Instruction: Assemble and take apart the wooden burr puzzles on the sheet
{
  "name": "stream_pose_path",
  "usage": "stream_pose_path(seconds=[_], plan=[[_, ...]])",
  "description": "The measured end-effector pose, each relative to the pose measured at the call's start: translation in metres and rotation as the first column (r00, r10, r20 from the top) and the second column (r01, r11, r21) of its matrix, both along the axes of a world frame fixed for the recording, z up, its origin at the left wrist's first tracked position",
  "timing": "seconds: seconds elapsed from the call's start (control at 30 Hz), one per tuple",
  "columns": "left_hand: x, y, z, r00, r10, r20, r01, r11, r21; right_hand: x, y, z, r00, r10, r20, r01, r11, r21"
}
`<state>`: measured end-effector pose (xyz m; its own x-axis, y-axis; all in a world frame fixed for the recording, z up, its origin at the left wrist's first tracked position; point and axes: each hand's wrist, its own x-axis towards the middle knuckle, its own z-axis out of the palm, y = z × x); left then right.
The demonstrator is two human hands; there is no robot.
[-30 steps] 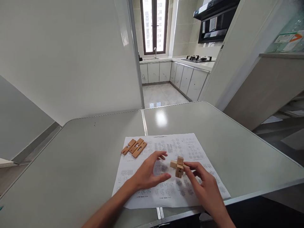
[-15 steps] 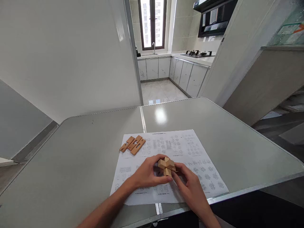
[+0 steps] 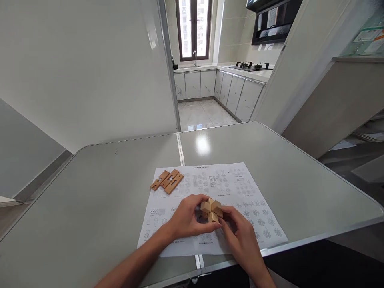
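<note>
A light wooden burr puzzle [image 3: 211,209], made of interlocking blocks, is held between my two hands above a printed sheet [image 3: 192,250]. My left hand [image 3: 189,218] curls round its left side, with the thumb along the near edge and the fingers behind. On the other side, my right hand [image 3: 238,226] pinches the puzzle with thumb and fingertips. Parts of the blocks are hidden by the fingers. Several flat brown wooden pieces [image 3: 174,183] with cut-out notches and slots lie side by side at the sheet's upper left corner.
The sheet carries rows of small diagrams and lies on a grey-green table [image 3: 90,208] with a metal strip [image 3: 180,149] across it. A white wall panel [image 3: 90,72] stands behind at the left. Beyond the table are kitchen cabinets [image 3: 199,85] and a gas stove [image 3: 250,67].
The puzzle has turned slightly and shifted a little to the right in my hands. Both hands keep their grip, and the flat pieces stay where they lie on the sheet.
</note>
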<state>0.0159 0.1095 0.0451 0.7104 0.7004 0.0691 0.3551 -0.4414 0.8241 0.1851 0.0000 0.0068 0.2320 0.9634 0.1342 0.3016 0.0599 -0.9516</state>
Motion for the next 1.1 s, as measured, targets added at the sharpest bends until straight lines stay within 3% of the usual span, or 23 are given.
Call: stream_pose_path(seconds=[0.23,0.4,0.5,0.63,0.8,1.1], plan=[[0.007,-0.009,-0.002,0.997,0.063,0.033,-0.062,0.997,-0.052,-0.002,-0.004,0.0,0.994,-0.073,0.084,0.066,0.994,0.091],[0.011,-0.014,-0.008,0.992,0.122,0.021,-0.121,0.991,-0.064,-0.003,-0.005,-0.001,0.987,-0.149,0.055,0.141,0.982,0.128],[0.012,-0.015,-0.009,0.99,0.138,0.042,-0.135,0.989,-0.06,-0.001,-0.003,-0.001,0.992,-0.127,-0.027,0.128,0.991,0.047],[0.011,-0.016,-0.006,0.987,0.12,0.108,-0.108,0.988,-0.114,0.007,0.0,0.001,0.986,-0.026,-0.162,0.014,0.997,-0.076],[0.011,-0.016,-0.003,0.982,0.089,0.169,-0.065,0.988,-0.141,0.01,0.001,0.004,0.969,0.031,-0.244,-0.052,0.996,-0.079],[0.009,-0.013,-0.007,0.989,0.061,0.135,-0.041,0.988,-0.146,0.012,0.001,-0.002,0.962,-0.005,-0.273,-0.022,0.995,-0.096]])
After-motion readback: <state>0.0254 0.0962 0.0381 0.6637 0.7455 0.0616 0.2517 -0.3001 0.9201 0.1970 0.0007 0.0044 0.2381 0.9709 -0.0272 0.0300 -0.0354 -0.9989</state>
